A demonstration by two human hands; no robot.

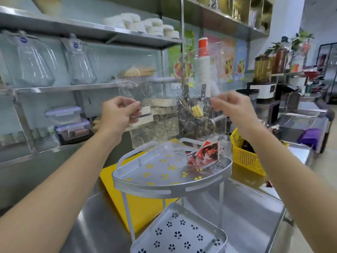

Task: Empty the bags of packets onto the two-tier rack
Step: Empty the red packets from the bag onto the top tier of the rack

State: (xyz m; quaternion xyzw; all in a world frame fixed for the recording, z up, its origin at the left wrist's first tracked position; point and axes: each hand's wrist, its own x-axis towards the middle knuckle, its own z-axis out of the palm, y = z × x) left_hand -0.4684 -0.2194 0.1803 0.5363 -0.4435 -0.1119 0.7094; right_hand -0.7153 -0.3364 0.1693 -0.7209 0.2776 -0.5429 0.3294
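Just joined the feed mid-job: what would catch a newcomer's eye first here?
The left hand and right hand hold a clear plastic bag up over the rack's top tier. A small heap of red packets lies at that tier's right end, with a yellow basket just beyond.

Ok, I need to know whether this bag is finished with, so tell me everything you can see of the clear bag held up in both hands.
The clear bag is thin, crinkled, transparent plastic that glints, with the background showing through. It hangs spread between the left hand, which pinches its left edge, and the blurred right hand, which grips its right edge. Its lower end hangs close over the rack's top tier, where red packets lie. No packets show inside it.
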